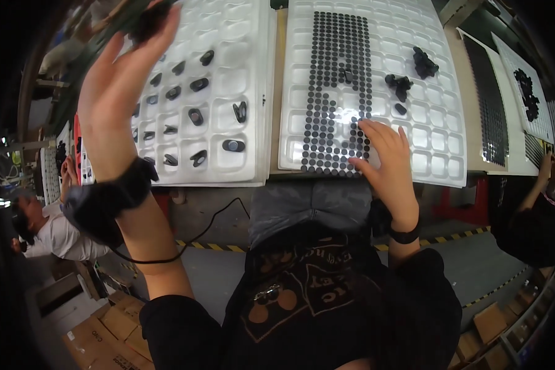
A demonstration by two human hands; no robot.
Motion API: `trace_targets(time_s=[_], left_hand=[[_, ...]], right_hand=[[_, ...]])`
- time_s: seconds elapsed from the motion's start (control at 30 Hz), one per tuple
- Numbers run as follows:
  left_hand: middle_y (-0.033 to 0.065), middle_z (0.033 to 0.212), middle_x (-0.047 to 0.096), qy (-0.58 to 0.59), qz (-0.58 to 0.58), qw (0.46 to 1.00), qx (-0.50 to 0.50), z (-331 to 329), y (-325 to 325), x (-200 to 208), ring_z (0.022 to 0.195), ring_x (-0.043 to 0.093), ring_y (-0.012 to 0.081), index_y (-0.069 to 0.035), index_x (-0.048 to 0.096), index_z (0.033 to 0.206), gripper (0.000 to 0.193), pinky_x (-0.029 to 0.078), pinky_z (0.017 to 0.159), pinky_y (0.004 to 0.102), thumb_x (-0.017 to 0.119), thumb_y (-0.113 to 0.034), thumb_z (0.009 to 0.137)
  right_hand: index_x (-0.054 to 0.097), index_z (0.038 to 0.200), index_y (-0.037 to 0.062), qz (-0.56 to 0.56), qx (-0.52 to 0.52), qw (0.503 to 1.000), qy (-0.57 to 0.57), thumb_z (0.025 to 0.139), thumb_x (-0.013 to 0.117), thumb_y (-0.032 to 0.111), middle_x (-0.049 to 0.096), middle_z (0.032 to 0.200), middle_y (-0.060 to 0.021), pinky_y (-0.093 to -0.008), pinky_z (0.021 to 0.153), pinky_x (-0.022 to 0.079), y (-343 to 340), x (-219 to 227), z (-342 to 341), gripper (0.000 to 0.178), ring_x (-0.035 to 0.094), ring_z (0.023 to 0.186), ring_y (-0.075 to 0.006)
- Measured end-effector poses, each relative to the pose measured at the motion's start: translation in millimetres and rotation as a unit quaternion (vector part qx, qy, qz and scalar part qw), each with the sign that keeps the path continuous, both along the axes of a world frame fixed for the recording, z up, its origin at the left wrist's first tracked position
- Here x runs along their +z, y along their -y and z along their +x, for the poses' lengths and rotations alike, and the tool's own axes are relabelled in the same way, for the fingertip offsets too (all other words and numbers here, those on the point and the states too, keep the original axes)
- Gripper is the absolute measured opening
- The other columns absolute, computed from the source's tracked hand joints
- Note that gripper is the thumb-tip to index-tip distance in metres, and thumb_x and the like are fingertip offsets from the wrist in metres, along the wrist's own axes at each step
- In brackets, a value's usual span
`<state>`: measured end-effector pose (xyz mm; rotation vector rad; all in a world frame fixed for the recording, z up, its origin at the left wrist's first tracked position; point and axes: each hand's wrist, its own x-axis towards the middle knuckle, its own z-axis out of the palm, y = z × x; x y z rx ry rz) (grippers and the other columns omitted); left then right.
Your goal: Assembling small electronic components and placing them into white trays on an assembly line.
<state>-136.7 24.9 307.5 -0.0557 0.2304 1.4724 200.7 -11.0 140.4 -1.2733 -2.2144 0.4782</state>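
My left hand [118, 83] is raised over the left part of a white compartment tray [253, 74]. Between its thumb and fingers is a dark, blurred object [148, 23] too unclear to name. Small black oval parts [195, 117] lie singly in the tray's pockets. My right hand [388, 151] rests at the lower right edge of a clear sheet of round black stickers [336, 61], thumb and index finger apart on it. Several stickers are gone from the sheet's middle. It lies on a second white tray [435, 129].
Clumps of black parts [424, 63] and one loose black piece [400, 109] sit on the second tray. Farther right are another sticker sheet [484, 92] and a tray of black parts [525, 92]. People work at both sides. Cardboard boxes [114, 327] stand lower left.
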Motion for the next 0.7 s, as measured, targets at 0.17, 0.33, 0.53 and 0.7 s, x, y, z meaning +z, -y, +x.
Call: trace_targets(time_s=[0.17, 0.33, 0.53, 0.7], left_hand=[[0.0167, 0.124, 0.032, -0.008, 0.13, 0.983, -0.128, 116.0, 43.4, -23.5, 0.117, 0.032, 0.025, 0.001, 0.022, 0.125, 0.04, 0.026, 0.097, 0.0429, 0.033, -0.013, 0.089], [0.0064, 0.096, 0.045, 0.007, 0.023, 0.963, -0.269, 192.7, 72.2, -90.6, 0.089, 0.045, 0.0184, -0.004, 0.038, 0.11, 0.03, 0.037, 0.076, 0.0398, 0.036, -0.026, 0.09], [0.0074, 0.08, 0.048, -0.042, -0.082, 0.962, -0.257, 179.5, 40.2, -184.6, 0.069, 0.045, 0.0158, -0.003, 0.045, 0.101, 0.026, 0.039, 0.065, 0.0329, 0.036, -0.024, 0.09], [0.0105, 0.084, 0.054, -0.218, -0.013, 0.956, -0.196, 158.7, 2.2, -227.3, 0.061, 0.047, 0.0148, -0.001, 0.049, 0.102, 0.026, 0.039, 0.056, 0.0267, 0.04, -0.021, 0.089]], right_hand=[[0.055, 0.1, 0.0052, -0.012, -0.006, 1.0, 0.007, 0.066, 0.065, 0.014, 0.056, 0.095, -0.0085, -0.0365, 0.082, 0.037, -5.4, 0.2, 10.8, 0.036, 0.052, 0.089, -0.0255], [0.061, 0.083, 0.0074, -0.01, -0.068, 0.983, -0.17, 0.066, 0.064, 0.011, 0.056, 0.08, -0.0053, -0.0335, 0.068, 0.041, -31.2, -17.2, -5.9, 0.017, 0.052, 0.076, -0.0232], [0.061, 0.075, 0.0059, 0.035, -0.087, 0.987, -0.133, 0.066, 0.062, 0.004, 0.056, 0.072, -0.0054, -0.0278, 0.056, 0.042, -61.0, -64.0, -21.7, 0.01, 0.054, 0.066, -0.0197], [0.059, 0.076, 0.0055, 0.014, -0.116, 0.992, -0.042, 0.067, 0.06, -0.001, 0.055, 0.074, -0.0058, -0.0267, 0.056, 0.042, -82.6, -79.8, -37.4, 0.011, 0.054, 0.065, -0.0182]])
